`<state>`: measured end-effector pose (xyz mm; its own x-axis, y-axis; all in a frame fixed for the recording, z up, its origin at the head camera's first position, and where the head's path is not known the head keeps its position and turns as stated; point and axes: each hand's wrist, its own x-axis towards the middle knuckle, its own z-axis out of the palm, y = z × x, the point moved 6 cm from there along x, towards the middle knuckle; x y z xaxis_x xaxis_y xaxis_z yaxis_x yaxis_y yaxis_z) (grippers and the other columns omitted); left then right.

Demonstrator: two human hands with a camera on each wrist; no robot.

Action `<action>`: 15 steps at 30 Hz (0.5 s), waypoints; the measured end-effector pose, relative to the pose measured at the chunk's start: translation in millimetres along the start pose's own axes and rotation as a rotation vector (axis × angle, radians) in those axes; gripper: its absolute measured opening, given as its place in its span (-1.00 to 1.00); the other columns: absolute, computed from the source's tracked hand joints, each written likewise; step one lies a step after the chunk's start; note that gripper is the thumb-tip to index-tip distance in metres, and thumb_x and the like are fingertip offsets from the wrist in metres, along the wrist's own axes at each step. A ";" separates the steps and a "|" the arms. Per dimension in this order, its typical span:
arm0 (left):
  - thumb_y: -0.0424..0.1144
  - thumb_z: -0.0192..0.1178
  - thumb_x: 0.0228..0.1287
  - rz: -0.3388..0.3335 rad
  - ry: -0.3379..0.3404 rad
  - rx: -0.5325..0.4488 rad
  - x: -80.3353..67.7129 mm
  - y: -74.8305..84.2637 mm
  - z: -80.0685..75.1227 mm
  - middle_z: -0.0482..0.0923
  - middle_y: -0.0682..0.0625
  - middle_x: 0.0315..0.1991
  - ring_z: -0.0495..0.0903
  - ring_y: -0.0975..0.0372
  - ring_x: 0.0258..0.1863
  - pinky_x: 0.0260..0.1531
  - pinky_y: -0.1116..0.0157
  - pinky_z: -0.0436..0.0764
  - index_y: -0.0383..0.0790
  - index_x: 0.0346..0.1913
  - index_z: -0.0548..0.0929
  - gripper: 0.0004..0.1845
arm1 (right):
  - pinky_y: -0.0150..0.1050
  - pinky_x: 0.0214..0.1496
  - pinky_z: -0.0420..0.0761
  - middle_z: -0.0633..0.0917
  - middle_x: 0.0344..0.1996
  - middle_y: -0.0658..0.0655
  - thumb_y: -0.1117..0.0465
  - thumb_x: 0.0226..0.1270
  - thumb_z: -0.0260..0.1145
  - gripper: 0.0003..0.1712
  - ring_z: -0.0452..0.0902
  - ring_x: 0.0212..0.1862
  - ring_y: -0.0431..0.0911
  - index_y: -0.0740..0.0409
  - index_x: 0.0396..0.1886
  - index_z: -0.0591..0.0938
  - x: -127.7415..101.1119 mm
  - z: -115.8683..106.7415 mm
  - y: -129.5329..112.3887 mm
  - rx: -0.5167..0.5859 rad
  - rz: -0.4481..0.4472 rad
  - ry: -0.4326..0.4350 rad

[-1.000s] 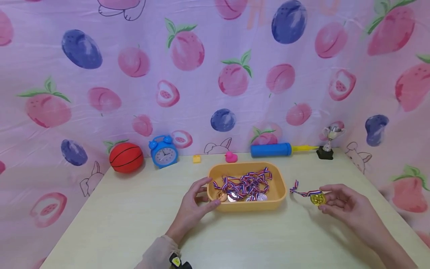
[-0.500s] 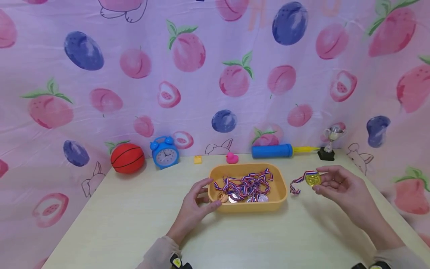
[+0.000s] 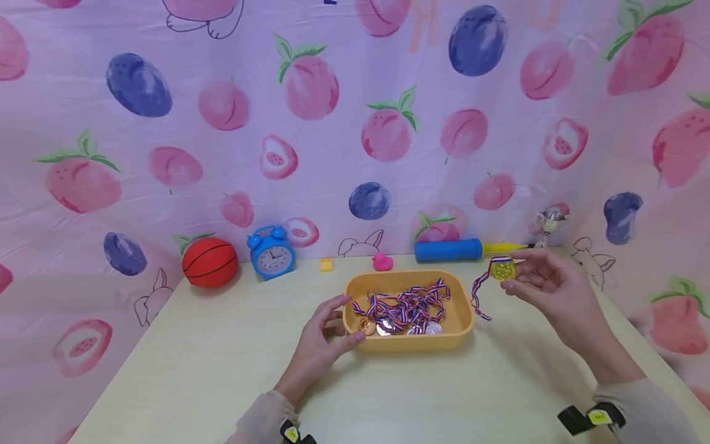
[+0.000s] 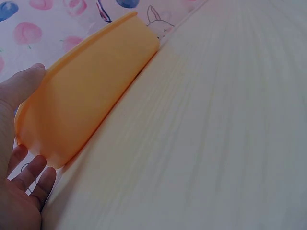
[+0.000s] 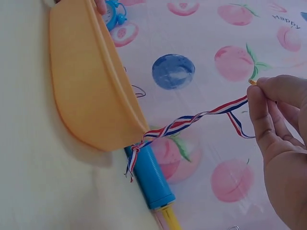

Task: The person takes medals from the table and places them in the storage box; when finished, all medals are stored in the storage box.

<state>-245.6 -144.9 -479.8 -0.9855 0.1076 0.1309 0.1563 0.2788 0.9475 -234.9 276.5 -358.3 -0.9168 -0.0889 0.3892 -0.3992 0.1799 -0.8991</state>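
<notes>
Between thumb and fingers my right hand (image 3: 554, 290) pinches a gold medal (image 3: 503, 269), raised above the table at the right of the bin. Its red, white and blue ribbon (image 5: 187, 122) hangs twisted, the knotted end by the bin's right rim. My left hand (image 3: 322, 336) grips the left end of the yellow-orange bin (image 3: 410, 343), thumb at the front rim and fingers around the end wall. In the bin lie tangled ribbons (image 3: 410, 305) with a bronze medal (image 3: 366, 325) and several silver medals (image 3: 434, 327).
Along the back stand a red basketball (image 3: 210, 263), a blue alarm clock (image 3: 271, 253), a yellow block (image 3: 326, 264), a pink duck (image 3: 382, 262) and a blue pump (image 3: 449, 250). A small trophy (image 3: 551, 223) is partly hidden behind my right hand. A fruit-print cloth (image 3: 322, 203) hangs behind.
My right hand has lifted the gold medal up and a little to the left, its ribbon now hanging down beside the bin. The left hand has stayed on the bin.
</notes>
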 end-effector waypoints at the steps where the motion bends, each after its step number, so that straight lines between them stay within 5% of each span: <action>1: -0.10 0.60 0.40 -0.001 -0.001 0.001 0.1 0.1 0.1 0.46 0.10 0.55 0.64 0.02 0.25 0.28 0.01 0.67 0.10 0.62 0.51 -0.21 | -0.37 0.00 0.80 0.72 -0.05 0.06 0.48 0.47 0.50 -0.41 0.82 -0.11 -0.22 0.22 0.43 0.58 1.6 0.8 -1.4 -0.004 -0.001 0.004; 15: -0.12 0.60 0.40 -0.001 0.002 -0.005 0.1 0.4 0.1 0.47 0.10 0.55 0.64 0.01 0.24 0.29 0.00 0.66 0.13 0.61 0.52 -0.22 | -0.35 0.05 0.80 0.73 0.00 0.09 0.35 0.53 0.51 -0.45 0.82 -0.05 -0.14 0.20 0.44 0.60 28.0 16.7 -28.2 -0.005 -0.041 0.058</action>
<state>-245.6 -144.6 -479.5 -0.9858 0.1056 0.1305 0.1551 0.2744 0.9490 -249.1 252.6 -325.4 -0.8988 -0.0392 0.4367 -0.4361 0.1819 -0.8813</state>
